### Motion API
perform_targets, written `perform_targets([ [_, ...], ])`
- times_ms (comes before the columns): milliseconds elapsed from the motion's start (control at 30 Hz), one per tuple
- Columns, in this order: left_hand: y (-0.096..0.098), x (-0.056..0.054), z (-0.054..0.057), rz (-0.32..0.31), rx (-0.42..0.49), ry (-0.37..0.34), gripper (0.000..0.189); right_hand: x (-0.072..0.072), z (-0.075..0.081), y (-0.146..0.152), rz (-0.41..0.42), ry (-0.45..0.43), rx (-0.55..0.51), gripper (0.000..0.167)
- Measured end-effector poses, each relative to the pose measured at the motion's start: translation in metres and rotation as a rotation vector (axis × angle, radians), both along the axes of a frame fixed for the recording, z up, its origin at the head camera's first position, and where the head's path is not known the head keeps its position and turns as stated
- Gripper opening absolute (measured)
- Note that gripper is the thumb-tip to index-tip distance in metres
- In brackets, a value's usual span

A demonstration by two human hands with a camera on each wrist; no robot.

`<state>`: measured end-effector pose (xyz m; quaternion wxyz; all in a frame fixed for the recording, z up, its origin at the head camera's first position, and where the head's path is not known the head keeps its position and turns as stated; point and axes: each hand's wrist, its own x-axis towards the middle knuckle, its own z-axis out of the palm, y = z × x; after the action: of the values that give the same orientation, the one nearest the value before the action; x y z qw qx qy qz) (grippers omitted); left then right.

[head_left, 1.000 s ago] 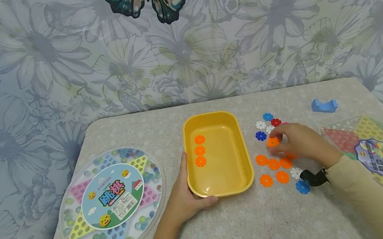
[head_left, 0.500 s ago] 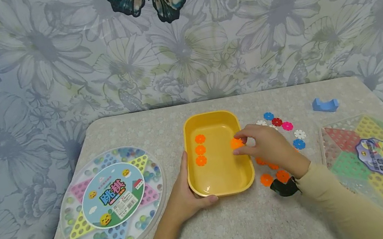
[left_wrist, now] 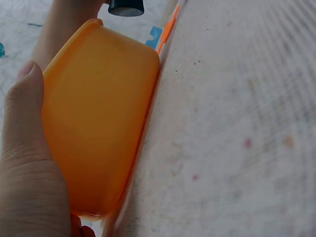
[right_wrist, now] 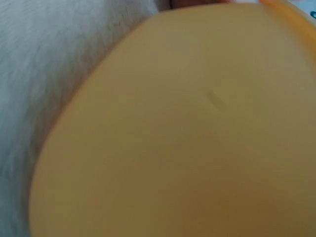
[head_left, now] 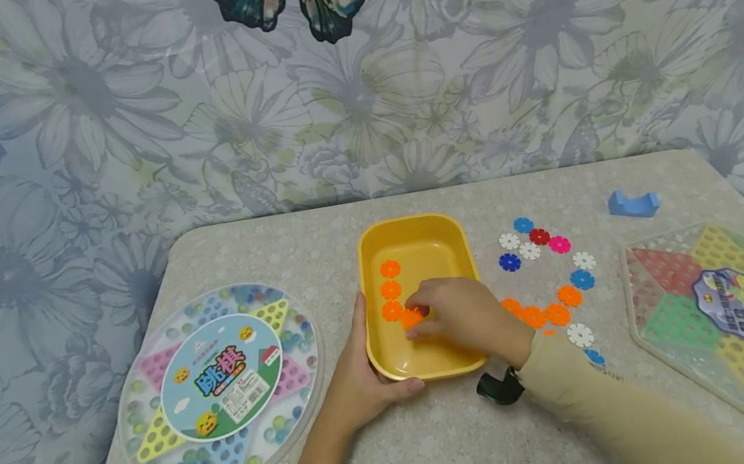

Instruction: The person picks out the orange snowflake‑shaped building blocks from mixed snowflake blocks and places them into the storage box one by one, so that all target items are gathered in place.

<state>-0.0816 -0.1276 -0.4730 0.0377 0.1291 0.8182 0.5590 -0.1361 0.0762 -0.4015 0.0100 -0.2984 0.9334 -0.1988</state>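
Note:
A yellow plastic tray lies mid-table. My left hand grips its near left corner, fingers along the left side and thumb at the front edge. The left wrist view has the tray's outer wall beside the left thumb. Inside the tray, my right hand pinches an orange flower-shaped snowflake disc between thumb and fingers, low over the floor. Just left of it runs a column of three orange discs. In the right wrist view the tray's wall hides the fingers.
Loose snowflake discs, including orange ones, a dark blue one and a pink one, lie right of the tray. A round marble game box stands left, a hexagonal game box right. A blue plastic block sits behind.
My right hand has carried an orange disc from the loose discs leftward, over the tray's right rim, to beside the orange column. My left hand stays on the tray.

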Motion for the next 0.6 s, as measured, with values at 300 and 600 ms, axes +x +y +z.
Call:
perform_targets([
  [300,-0.001,0.000,0.000,0.000,-0.015,0.006,0.138,-0.004,-0.015,-0.023,0.049,-0.087,0.024,0.036],
  [600,0.000,0.000,0.000,-0.007,-0.023,0.017,0.138,-0.005,-0.024,-0.029,0.113,-0.091,0.062,0.034],
])
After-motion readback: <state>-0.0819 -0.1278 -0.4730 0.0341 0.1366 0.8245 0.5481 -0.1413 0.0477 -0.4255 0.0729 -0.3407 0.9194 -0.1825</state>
